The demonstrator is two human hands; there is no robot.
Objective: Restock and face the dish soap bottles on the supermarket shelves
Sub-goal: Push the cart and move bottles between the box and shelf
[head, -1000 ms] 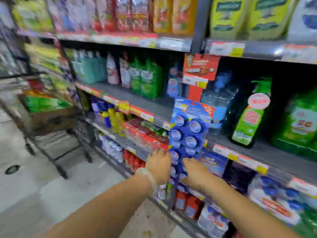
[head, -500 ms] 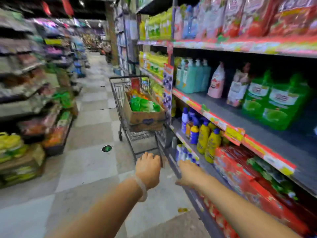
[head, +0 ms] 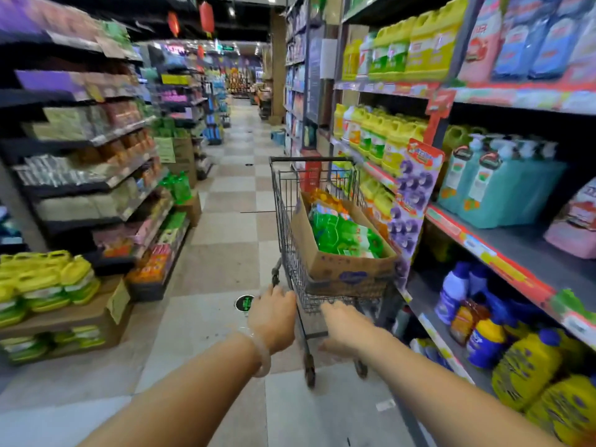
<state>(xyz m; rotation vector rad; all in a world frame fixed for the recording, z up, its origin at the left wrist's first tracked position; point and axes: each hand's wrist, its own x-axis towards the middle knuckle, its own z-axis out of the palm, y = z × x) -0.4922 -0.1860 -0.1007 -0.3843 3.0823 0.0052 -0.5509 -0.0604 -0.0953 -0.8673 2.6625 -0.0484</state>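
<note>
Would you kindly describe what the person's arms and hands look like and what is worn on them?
Both forearms are bare, with no sleeves in view and no gloves. The left hand has a pale, translucent bangle round its wrist. The right hand wears nothing visible.

Bright ceiling spotlights (head: 231,11) light the aisle; motion blur smears everything, wide-angle bending curves the edges, upper shelving stays dim.

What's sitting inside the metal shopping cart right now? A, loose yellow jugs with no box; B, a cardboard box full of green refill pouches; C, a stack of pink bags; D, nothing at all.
B: the grey wire shopping cart carries an open brown cardboard box packed with green plastic pouches, while the yellow jugs stand on the shelves beside it.
</note>
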